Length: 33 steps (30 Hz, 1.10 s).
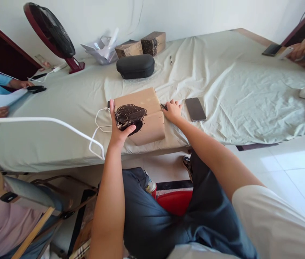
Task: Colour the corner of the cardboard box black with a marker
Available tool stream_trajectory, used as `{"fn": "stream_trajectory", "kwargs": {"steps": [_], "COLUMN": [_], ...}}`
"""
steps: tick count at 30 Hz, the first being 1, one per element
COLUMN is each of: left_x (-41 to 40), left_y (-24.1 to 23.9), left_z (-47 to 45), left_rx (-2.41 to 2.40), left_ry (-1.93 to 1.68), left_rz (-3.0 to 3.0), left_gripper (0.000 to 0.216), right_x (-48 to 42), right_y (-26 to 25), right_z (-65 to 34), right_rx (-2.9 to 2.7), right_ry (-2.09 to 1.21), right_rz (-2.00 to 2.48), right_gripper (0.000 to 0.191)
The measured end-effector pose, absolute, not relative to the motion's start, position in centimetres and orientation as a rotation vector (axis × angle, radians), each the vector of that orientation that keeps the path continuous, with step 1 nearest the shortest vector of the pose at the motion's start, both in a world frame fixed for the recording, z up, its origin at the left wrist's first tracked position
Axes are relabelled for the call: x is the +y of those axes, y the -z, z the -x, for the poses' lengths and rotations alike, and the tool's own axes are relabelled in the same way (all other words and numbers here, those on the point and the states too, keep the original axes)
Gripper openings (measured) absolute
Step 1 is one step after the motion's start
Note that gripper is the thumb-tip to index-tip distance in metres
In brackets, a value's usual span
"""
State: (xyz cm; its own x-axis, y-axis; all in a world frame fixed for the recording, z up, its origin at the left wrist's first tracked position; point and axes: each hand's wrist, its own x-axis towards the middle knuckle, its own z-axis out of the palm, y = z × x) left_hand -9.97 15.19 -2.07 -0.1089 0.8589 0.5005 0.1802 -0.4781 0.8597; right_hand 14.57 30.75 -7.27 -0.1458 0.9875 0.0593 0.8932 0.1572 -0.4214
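Observation:
A brown cardboard box (148,117) with a black scribbled patch on its near face sits on the sheet-covered table (60,108), close to the front edge. My left hand (118,127) grips the box's left side, thumb on the black patch. My right hand (172,110) rests at the box's right side, fingers curled over a small dark object (164,106) that I cannot make out. A dark phone (195,109) lies flat just right of my right hand.
A white cable (60,124) loops along the left of the box. A black case (135,66), two more brown boxes (141,46), a plastic bag (102,50) and a red fan (52,32) stand at the back. Other people's hands show at left (20,84) and right (301,48).

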Motion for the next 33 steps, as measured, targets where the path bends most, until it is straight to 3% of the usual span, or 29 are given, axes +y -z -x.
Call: {"fn": "stream_trajectory", "kwargs": {"steps": [5,11,14,22,28,33], "left_x": [15.3,15.3,15.3,15.5,16.3,16.6], "left_y": [2.4,2.5,2.5,2.5,2.8,3.2], "left_z": [10.3,10.6,10.5,10.0,9.5,9.1], "left_rx": [1.1,1.198,1.222,1.295,1.345,1.32], "left_ry": [-1.683,-1.692,-1.704,-1.659,-1.658,-1.632], "left_rz": [-1.611,-1.607,-1.62,-1.636,-1.662,-1.676], "left_gripper": [0.128,0.141,0.136,0.128,0.128,0.133], "right_x": [30.8,31.4,32.0,32.1,32.1,31.4], "right_y": [6.4,5.5,5.1,3.7,3.4,2.0], "right_z": [-14.1,-16.0,-16.9,-20.2,-21.8,-21.4], "right_rx": [-2.02,-1.977,-1.962,-1.828,-1.562,-1.373], "right_ry": [-0.528,-0.7,-0.765,-0.899,-1.035,-1.219], "right_rz": [1.907,1.915,1.897,1.836,1.714,1.398], "right_gripper": [0.038,0.036,0.035,0.008,0.027,0.024]}}
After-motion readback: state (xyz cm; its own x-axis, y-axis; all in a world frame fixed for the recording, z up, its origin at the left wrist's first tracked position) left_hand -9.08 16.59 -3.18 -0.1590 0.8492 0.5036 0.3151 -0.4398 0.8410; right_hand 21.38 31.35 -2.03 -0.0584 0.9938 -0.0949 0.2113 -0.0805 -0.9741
